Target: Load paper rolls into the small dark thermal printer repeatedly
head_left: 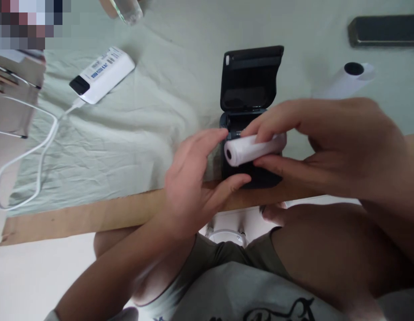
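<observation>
A small roll of white paper (pixel 242 150) is pinched between the thumb and fingers of my right hand (pixel 330 138). The roll is held just above a black device (pixel 260 177) whose hinged lid (pixel 250 80) stands raised at the back. Part of the device's inner compartment shows behind the roll; the rest is covered by the roll and my fingers. My left hand (pixel 193 178) is at the device's left side, thumb and fingers apart, with nothing between them. Whether its fingertips touch the device's edge is hard to make out.
A white power bank (pixel 108 73) with a white cable (pixel 43 154) lies on the green cloth at left. Behind my right hand lies another paper roll with a dark core (pixel 354 69). A dark oblong case (pixel 386 31) is at back right, a clear glass (pixel 129 11) at the back.
</observation>
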Demonstrator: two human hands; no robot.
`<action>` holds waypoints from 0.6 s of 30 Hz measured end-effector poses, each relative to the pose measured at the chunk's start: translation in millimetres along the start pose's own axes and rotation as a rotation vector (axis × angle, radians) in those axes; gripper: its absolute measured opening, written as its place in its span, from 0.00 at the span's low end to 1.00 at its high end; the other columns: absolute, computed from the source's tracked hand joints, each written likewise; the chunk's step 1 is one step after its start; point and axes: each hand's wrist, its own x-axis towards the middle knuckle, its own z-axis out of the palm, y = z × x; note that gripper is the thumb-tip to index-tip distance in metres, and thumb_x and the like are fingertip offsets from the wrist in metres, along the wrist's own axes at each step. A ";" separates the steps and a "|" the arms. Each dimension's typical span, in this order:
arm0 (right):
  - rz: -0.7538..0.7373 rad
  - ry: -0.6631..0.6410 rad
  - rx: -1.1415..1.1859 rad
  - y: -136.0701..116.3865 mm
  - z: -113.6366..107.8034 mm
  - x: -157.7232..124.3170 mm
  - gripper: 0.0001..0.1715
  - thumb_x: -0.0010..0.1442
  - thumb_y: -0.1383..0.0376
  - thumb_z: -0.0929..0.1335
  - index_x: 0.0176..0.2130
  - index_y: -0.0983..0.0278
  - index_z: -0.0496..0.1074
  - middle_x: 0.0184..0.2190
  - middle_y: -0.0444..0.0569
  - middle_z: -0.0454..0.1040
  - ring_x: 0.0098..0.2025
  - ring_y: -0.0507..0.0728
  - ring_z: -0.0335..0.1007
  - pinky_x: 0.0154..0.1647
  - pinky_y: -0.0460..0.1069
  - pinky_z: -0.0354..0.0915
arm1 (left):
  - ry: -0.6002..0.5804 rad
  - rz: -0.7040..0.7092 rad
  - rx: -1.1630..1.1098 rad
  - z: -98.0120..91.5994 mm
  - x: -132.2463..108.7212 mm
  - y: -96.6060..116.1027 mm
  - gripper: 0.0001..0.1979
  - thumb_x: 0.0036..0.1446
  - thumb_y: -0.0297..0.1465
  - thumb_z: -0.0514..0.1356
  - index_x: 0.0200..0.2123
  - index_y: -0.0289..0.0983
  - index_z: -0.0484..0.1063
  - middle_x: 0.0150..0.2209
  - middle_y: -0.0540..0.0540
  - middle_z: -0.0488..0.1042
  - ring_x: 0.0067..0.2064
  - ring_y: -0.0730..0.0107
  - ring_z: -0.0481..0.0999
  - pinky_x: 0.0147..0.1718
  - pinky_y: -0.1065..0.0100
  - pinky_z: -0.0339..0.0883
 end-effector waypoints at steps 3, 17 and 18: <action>0.118 0.087 -0.049 12.1 4.5 0.4 0.04 0.75 0.63 0.74 0.46 0.57 0.75 0.42 0.40 0.86 0.39 0.54 0.82 0.42 0.53 0.75 | -0.046 0.005 0.066 1.5 2.0 -3.1 0.33 0.76 0.46 0.69 0.75 0.41 0.66 0.74 0.34 0.77 0.76 0.47 0.78 0.73 0.47 0.78; 0.207 0.084 0.028 27.6 10.2 5.7 0.06 0.71 0.62 0.73 0.38 0.56 0.80 0.53 0.44 0.89 0.54 0.59 0.88 0.57 0.57 0.83 | -0.312 -0.239 -0.026 -1.0 4.6 8.2 0.37 0.79 0.49 0.60 0.81 0.46 0.53 0.82 0.37 0.68 0.83 0.45 0.70 0.80 0.42 0.69; 0.189 0.077 0.048 26.6 8.6 4.5 0.06 0.71 0.62 0.74 0.38 0.56 0.80 0.51 0.44 0.88 0.53 0.58 0.87 0.55 0.56 0.83 | -0.309 -0.233 -0.035 -1.5 4.3 9.4 0.37 0.79 0.49 0.60 0.82 0.47 0.51 0.83 0.38 0.67 0.83 0.45 0.69 0.81 0.40 0.68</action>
